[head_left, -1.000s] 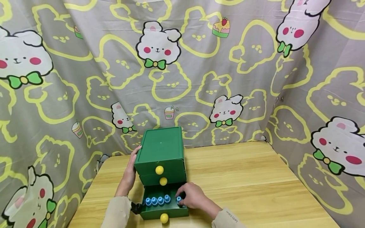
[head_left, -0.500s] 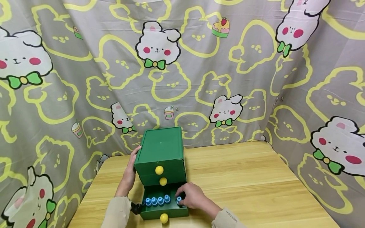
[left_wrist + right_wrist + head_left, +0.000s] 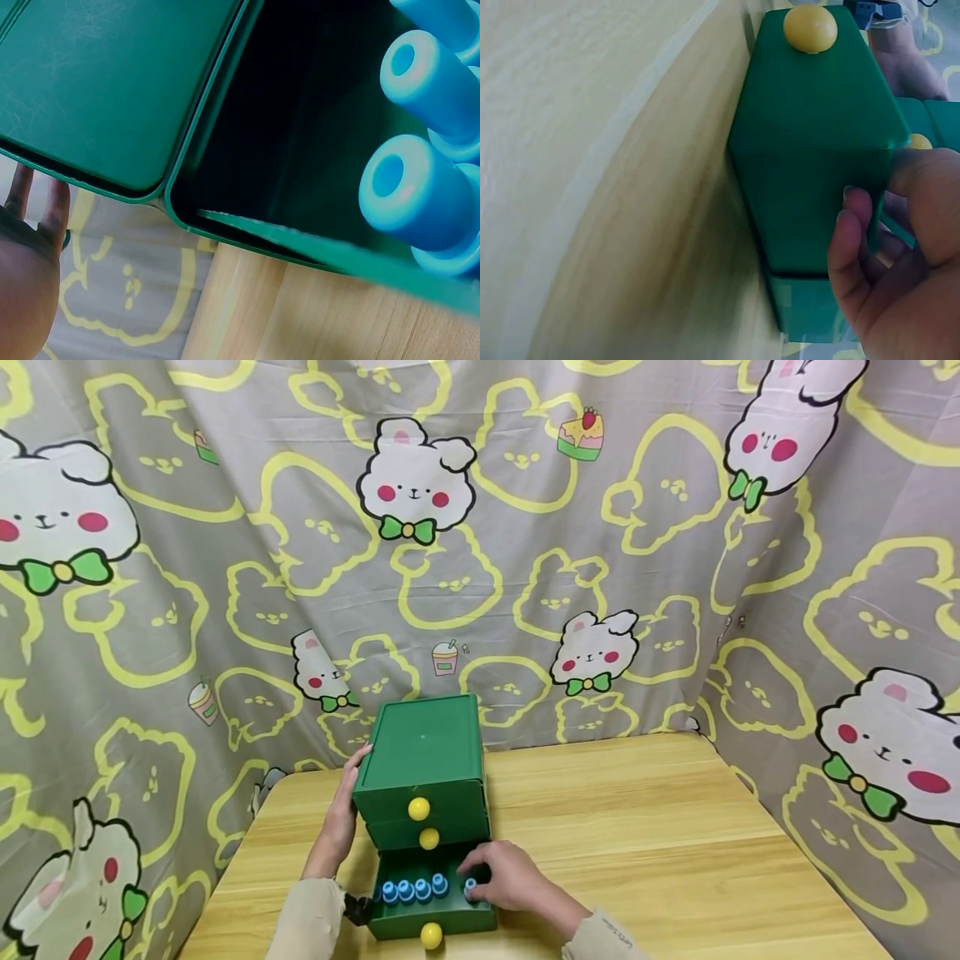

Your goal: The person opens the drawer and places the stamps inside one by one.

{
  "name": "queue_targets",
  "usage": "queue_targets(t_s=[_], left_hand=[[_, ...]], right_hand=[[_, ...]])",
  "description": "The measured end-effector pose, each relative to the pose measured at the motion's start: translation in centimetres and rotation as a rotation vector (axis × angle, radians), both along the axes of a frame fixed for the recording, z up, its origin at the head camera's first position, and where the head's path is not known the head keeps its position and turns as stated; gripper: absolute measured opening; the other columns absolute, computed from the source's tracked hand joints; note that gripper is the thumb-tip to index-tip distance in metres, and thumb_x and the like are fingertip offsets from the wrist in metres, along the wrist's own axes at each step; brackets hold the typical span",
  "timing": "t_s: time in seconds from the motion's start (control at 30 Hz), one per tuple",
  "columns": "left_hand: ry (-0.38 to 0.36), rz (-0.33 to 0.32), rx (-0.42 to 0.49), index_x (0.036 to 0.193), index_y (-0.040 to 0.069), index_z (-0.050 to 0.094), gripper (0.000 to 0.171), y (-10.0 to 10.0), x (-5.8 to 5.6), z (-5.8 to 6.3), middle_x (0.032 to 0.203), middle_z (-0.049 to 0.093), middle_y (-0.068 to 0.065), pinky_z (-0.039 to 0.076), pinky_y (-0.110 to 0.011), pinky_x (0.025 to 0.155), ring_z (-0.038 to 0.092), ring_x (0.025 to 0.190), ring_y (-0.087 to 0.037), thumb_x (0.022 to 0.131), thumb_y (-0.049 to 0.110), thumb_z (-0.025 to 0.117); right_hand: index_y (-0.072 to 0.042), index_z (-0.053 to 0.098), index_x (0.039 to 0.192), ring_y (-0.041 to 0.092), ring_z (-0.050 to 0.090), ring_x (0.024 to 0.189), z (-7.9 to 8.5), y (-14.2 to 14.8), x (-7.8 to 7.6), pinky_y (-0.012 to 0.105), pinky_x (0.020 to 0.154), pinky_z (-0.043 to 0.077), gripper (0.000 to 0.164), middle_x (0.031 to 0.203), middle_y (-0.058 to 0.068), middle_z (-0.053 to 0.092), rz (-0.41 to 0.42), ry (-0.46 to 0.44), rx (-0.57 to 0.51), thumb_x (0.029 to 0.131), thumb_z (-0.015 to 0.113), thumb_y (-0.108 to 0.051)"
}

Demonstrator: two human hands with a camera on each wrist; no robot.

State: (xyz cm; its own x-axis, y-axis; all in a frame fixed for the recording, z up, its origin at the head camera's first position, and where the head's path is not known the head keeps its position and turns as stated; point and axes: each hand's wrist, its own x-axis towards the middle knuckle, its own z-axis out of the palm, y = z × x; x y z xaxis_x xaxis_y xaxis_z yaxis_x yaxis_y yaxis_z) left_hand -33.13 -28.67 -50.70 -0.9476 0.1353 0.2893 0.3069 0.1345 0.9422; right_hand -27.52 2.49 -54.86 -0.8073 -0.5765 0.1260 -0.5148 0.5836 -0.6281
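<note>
A green drawer cabinet [image 3: 423, 743] stands on the table with its bottom drawer [image 3: 405, 927] pulled out. Inside, several light-blue stepped pegs [image 3: 423, 888], each with a hole in its top, stand in a row on the left. At the drawer's right end my right hand [image 3: 510, 877] pinches another blue peg [image 3: 470, 885] by thumb and fingers; its lower part is hidden. In the right wrist view, two fingers [image 3: 847, 247] of that hand hang outside the drawer wall. My left hand [image 3: 341, 818] rests along the cabinet's left side with fingers straight.
Yellow ball knobs [image 3: 419, 808] mark the two upper drawers, both pushed in. Another knob [image 3: 431, 935] is on the open drawer's front. The wooden table [image 3: 637, 827] reaches right of the cabinet, and a patterned curtain [image 3: 510, 568] hangs behind and at the sides.
My right index finger has lifted slightly up and left of the peg at the drawer's right end. The left hand and cabinet stay where they were.
</note>
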Motion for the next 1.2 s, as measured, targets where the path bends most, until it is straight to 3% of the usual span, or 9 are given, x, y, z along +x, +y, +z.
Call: queue_targets(t_s=[0.1, 0.17, 0.33, 0.6, 0.83, 1.0, 1.2], left_hand=[[0.003, 0.004, 0.003, 0.164, 0.030, 0.025, 0.055, 0.0, 0.0, 0.0, 0.173, 0.010, 0.000, 0.005, -0.075, 0.118, 0.003, 0.159, -0.033, 0.113, 0.050, 0.018], [0.006, 0.002, 0.007, 0.164, 0.030, 0.025, 0.055, 0.0, 0.0, 0.0, 0.173, 0.010, 0.000, 0.005, -0.075, 0.118, 0.003, 0.159, -0.033, 0.113, 0.050, 0.018], [0.019, -0.011, 0.014, 0.164, 0.029, 0.025, 0.055, 0.1, 0.0, -0.1, 0.173, 0.010, -0.002, 0.006, -0.076, 0.118, 0.005, 0.158, -0.035, 0.113, 0.048, 0.015], [0.064, -0.023, -0.014, 0.164, 0.026, 0.025, 0.056, 0.0, 0.1, 0.1, 0.173, 0.009, -0.007, 0.002, -0.079, 0.115, 0.006, 0.157, -0.039, 0.113, 0.045, 0.013], [0.142, -0.046, -0.067, 0.163, 0.016, 0.026, 0.053, -0.4, 0.3, 0.8, 0.175, 0.004, -0.007, 0.003, -0.082, 0.113, -0.001, 0.158, -0.043, 0.114, 0.033, 0.016], [0.124, -0.065, -0.027, 0.160, 0.013, 0.031, 0.049, -0.6, 0.1, 1.6, 0.175, 0.003, 0.001, 0.006, -0.078, 0.115, -0.001, 0.158, -0.039, 0.113, 0.026, 0.027], [0.124, -0.077, -0.014, 0.154, 0.006, 0.040, 0.047, -0.7, -0.1, 1.8, 0.175, 0.006, -0.002, 0.007, -0.077, 0.116, -0.001, 0.159, -0.039, 0.112, 0.024, 0.031]], right_hand=[[-0.021, 0.082, 0.107, 0.009, 0.067, 0.102, 0.5, 0.2, 0.2, 0.030, 0.090, 0.056, 0.020, 0.106, -0.013, 0.074, 0.009, 0.009, -0.067, 0.087, 0.084, -0.021], [-0.019, 0.082, 0.107, 0.006, 0.066, 0.089, 0.8, 0.4, 0.3, 0.025, 0.081, 0.055, 0.018, 0.105, -0.010, 0.074, 0.014, 0.002, -0.121, 0.089, 0.082, -0.019], [-0.014, 0.081, 0.108, -0.002, 0.050, 0.061, 1.3, 0.5, 0.7, 0.017, 0.060, 0.047, 0.016, 0.100, -0.002, 0.074, 0.027, -0.033, -0.225, 0.092, 0.080, -0.017], [-0.014, 0.080, 0.109, -0.004, 0.050, 0.061, 1.3, -0.2, 2.6, 0.017, 0.057, 0.049, 0.015, 0.093, -0.014, 0.069, 0.063, -0.057, -0.334, 0.097, 0.074, -0.021], [-0.012, 0.079, 0.107, -0.006, 0.057, 0.057, 0.4, -0.9, 4.1, 0.019, 0.057, 0.054, 0.019, 0.092, -0.011, 0.070, 0.139, -0.130, -0.452, 0.103, 0.066, -0.025], [-0.013, 0.080, 0.108, -0.006, 0.063, 0.066, 0.4, -1.1, 4.4, 0.017, 0.065, 0.056, 0.022, 0.093, -0.014, 0.073, 0.161, -0.163, -0.402, 0.104, 0.065, -0.028], [-0.014, 0.078, 0.113, -0.012, 0.060, 0.079, 0.5, -1.5, 5.1, 0.011, 0.070, 0.052, 0.021, 0.098, -0.014, 0.076, 0.216, -0.032, -0.215, 0.105, 0.062, -0.027]])
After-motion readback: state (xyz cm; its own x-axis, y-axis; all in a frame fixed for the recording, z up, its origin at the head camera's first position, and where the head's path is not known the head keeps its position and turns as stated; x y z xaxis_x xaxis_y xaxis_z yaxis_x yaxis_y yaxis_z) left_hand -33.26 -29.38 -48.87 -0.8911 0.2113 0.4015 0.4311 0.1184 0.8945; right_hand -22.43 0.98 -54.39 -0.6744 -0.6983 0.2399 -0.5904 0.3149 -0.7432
